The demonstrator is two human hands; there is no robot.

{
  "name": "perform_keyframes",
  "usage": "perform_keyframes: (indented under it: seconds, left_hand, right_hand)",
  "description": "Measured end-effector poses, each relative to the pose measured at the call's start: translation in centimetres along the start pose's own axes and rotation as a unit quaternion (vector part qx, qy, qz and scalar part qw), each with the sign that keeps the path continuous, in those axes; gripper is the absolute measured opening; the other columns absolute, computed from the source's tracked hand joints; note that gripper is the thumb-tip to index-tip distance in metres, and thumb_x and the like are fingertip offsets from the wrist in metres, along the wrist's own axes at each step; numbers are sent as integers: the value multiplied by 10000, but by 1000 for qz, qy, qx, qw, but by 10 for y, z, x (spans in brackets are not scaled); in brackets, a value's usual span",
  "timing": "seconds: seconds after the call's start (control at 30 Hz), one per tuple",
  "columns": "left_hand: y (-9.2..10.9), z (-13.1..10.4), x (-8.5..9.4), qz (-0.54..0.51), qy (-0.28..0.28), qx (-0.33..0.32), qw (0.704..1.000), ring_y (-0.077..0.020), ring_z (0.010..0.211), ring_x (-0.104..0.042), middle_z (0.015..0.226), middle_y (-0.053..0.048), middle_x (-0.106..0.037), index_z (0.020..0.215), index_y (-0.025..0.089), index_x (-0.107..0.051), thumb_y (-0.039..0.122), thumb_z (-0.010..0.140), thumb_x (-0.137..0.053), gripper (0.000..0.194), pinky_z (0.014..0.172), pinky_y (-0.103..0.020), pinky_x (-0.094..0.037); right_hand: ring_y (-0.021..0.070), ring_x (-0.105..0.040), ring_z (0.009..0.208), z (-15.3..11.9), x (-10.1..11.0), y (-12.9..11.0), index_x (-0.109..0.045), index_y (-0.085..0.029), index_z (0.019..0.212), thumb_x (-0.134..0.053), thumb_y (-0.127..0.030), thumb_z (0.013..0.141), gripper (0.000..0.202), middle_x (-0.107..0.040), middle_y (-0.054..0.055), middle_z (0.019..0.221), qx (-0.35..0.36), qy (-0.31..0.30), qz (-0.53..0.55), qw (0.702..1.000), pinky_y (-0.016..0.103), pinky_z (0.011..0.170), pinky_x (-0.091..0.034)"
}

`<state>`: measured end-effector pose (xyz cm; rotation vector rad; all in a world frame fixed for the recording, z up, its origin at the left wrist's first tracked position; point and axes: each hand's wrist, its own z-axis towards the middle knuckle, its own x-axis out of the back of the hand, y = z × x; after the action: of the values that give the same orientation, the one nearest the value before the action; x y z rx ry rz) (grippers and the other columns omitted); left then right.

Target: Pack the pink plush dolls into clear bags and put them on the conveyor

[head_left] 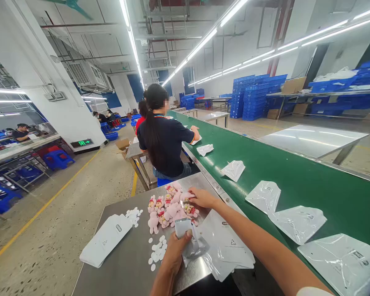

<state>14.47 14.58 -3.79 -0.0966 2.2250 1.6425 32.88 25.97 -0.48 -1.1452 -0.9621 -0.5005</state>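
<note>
My left hand (176, 251) grips a small plastic bag (195, 246) with a white top edge and a shiny silvery body, held low over the metal table. What the bag contains cannot be made out. My right hand (202, 198) reaches to the far right of a pile of pink plush toys (172, 213), its fingers closed on one pink plush toy (187, 196). Several of the toys have red bows. Beside my right forearm lies a stack of white printed bags (230, 242). Loose white discs (157, 253) lie left of my left hand.
More white discs (133, 216) and a stack of white printed cards or bags (106, 240) lie at the table's left. A green conveyor belt (228, 144) on the right carries several white bags (300, 222). A co-worker (163, 135) sits just ahead beside the belt.
</note>
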Motion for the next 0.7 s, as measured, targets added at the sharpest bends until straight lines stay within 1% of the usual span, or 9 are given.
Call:
perform_keyframes:
  seconds: [0.07, 0.13, 0.2, 0.27, 0.33, 0.4, 0.57, 0.63, 0.7]
  left_hand:
    - [1, 3, -5, 35, -10, -40, 999, -230, 649, -627, 655, -89, -694, 756, 96, -674, 499, 491, -781, 494, 622, -304, -466]
    - [4, 4, -11, 78, -22, -80, 993, -216, 667, -610, 694, -72, -691, 761, 109, -670, 477, 499, -779, 464, 618, -283, -453]
    - [9, 2, -19, 129, -36, -107, 985, -214, 713, -600, 750, -63, -689, 799, 122, -668, 418, 546, -770, 403, 633, -271, -448]
    - [14, -1, -29, 169, -42, -124, 977, -218, 765, -591, 800, -60, -685, 853, 133, -664, 354, 594, -749, 351, 656, -267, -446]
    - [19, -5, -38, 191, -42, -132, 972, -219, 795, -583, 830, -56, -678, 897, 142, -655, 306, 622, -729, 329, 670, -265, -443]
    - [21, -9, -46, 197, -45, -139, 969, -206, 785, -576, 826, -46, -668, 896, 147, -647, 283, 630, -719, 307, 667, -258, -438]
    - [22, -14, -56, 194, -82, -107, 972, -155, 654, -543, 686, -6, -625, 778, 142, -627, 318, 632, -715, 245, 597, -232, -416]
    - [21, -14, -61, 190, -100, -97, 972, -167, 669, -555, 707, -19, -641, 805, 134, -636, 338, 624, -719, 285, 605, -239, -421]
    - [20, -12, -66, 187, -123, -104, 969, -199, 753, -578, 810, -52, -671, 872, 128, -649, 344, 614, -725, 345, 656, -257, -438]
  right_hand:
    - [183, -584, 797, -11, 16, -5, -513, -180, 1046, -458, -363, 846, 276, -634, 61, 925, -10, 12, 31, 999, 292, 688, -431]
    - [161, -585, 763, -28, 35, -16, -508, -176, 988, -427, -421, 858, 288, -625, 50, 903, 2, 6, 122, 992, 261, 625, -441]
    - [147, -585, 736, -49, 54, -31, -500, -177, 960, -441, -456, 848, 307, -612, 41, 890, 21, -13, 243, 970, 240, 575, -447]
    - [133, -566, 679, -72, 72, -48, -511, -182, 922, -497, -471, 816, 308, -595, 19, 823, 26, -27, 309, 950, 227, 536, -436]
    - [116, -526, 624, -92, 86, -64, -540, -189, 862, -537, -460, 790, 281, -568, -10, 727, 17, -23, 269, 963, 217, 521, -406]
    - [109, -494, 601, -107, 97, -74, -561, -190, 791, -561, -433, 771, 245, -556, -25, 668, 0, -7, 184, 983, 215, 527, -373]
    - [109, -494, 584, -125, 106, -73, -571, -189, 726, -551, -396, 778, 215, -594, -27, 672, -53, 24, 26, 998, 218, 532, -338]
    - [122, -523, 626, -129, 101, -67, -603, -194, 767, -572, -400, 774, 209, -612, -17, 717, -21, 23, -12, 999, 228, 563, -360]
    - [150, -556, 748, -132, 97, -62, -641, -198, 826, -599, -406, 770, 220, -631, 12, 843, 42, 37, -52, 997, 254, 664, -397]
